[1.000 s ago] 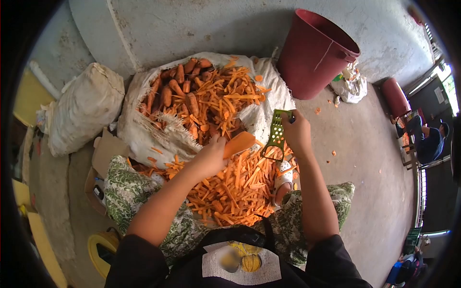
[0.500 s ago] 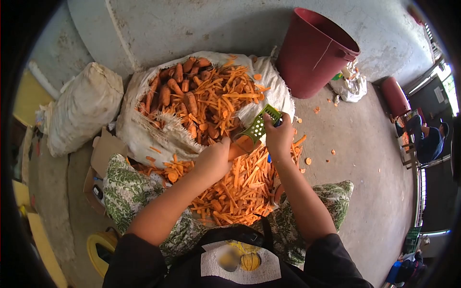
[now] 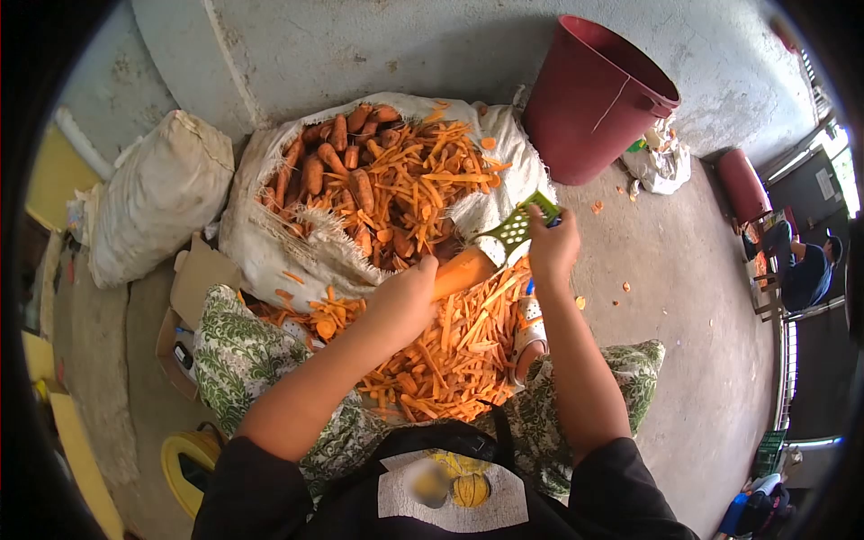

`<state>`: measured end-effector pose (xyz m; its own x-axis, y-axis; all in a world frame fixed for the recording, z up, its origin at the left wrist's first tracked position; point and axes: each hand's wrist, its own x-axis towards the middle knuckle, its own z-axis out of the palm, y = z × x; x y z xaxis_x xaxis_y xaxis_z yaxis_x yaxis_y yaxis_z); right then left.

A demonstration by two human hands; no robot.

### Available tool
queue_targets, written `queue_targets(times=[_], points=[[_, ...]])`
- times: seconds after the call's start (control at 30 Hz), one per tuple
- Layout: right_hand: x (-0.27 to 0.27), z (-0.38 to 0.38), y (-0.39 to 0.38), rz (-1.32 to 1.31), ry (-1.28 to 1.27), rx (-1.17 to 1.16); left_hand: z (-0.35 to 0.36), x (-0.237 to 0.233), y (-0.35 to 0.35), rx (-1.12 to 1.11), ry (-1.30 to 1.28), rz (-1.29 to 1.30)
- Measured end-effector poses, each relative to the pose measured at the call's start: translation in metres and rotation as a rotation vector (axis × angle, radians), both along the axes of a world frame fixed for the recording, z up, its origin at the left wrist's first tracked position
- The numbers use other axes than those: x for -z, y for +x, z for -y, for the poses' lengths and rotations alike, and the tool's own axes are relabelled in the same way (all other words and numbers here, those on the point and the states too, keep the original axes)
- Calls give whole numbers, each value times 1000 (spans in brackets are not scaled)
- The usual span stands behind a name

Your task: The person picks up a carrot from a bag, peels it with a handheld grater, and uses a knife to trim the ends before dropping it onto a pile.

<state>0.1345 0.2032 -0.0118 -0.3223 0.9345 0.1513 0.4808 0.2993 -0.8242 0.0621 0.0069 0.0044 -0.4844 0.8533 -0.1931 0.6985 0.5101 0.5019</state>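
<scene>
My left hand (image 3: 405, 301) is wrapped round the near end of a thick peeled carrot (image 3: 465, 273), which points up and to the right. In my right hand (image 3: 553, 247) is a green hand grater (image 3: 515, 227) with round holes, gripped at its far right end. The grater's lower edge lies close to the carrot's cut tip. Beneath both hands spreads a heap of carrot strips (image 3: 450, 360) between my legs. Beyond it an opened white woven sack (image 3: 333, 250) holds whole carrots (image 3: 360, 189) and more strips.
A tall dark red bin (image 3: 585, 108) stands by the wall, right of the sack. Further left are a full white sack (image 3: 162, 198) and a cardboard box (image 3: 202, 288). A white plastic bag (image 3: 661, 166) lies right of the bin. Another person (image 3: 805, 274) sits far right.
My right hand has moved right and slightly up with the grater, drawing it off the carrot's end. More of the carrot shows now; my left hand stays nearly in place.
</scene>
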Motion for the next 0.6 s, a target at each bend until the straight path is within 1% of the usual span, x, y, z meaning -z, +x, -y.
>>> queue_targets(times=[0.03,0.1,0.13,0.17,0.2,0.27,0.33,0.4,0.43,0.5,0.53,0.6], points=[[7,-14,2,-73,10,33,2,-2,0,0,0,0],[13,-39,10,-60,42,148,8,-8,0,-28,-45,32],[17,-50,14,-64,42,153,10,-11,-1,-24,-44,27],[21,-61,18,-121,-61,158,12,-14,-2,-17,-29,7],[18,-63,19,-177,-164,162,14,-15,-3,-11,-14,-11],[13,-62,23,-211,-153,140,15,-7,-7,9,-6,-27],[-1,-54,28,-242,-144,115,15,0,-8,25,1,-41],[-20,-47,32,-359,-134,44,16,4,-7,40,-42,-64],[-30,-44,36,-362,-133,48,15,6,-7,44,-41,-66],[-51,-41,45,-506,-175,15,11,10,-6,151,-376,119],[-58,-41,50,-508,-170,22,10,20,-7,158,-373,116],[-70,-44,61,-602,-173,40,12,54,-4,488,-755,96]])
